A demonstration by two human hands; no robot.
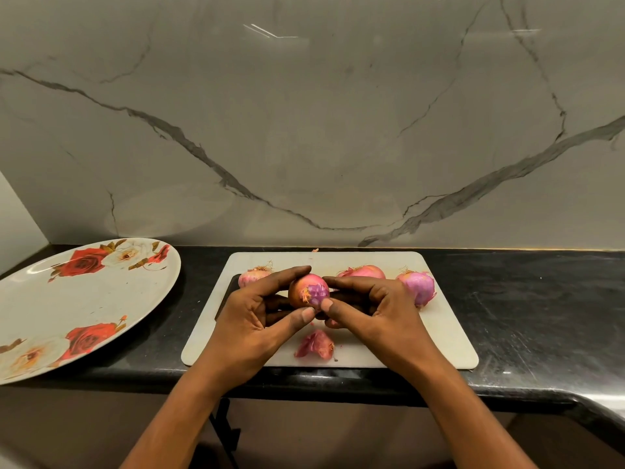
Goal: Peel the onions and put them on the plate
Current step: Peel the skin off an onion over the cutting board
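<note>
Setting: domestic kitchen. Evidence: a black polished stone countertop [524, 299] runs along a wall-high, grey-veined, marble-look backsplash [304, 130]. A white cutting board [446, 340] on the counter carries red onions [419, 286] and loose skin [316, 345]. A rose-printed plate [84, 299] sits apart, to the board's left. Lighting dim, warm, indoor.

Part-peeled onion [306, 292] (purple patch bared), rose-print plate [84, 299] far left

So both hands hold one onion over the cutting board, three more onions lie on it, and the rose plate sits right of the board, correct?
No: the head view shows the rose plate left of the cutting board, not right. The rest stands: left hand and right hand hold one onion over the board, three more onions lie on it.
</note>
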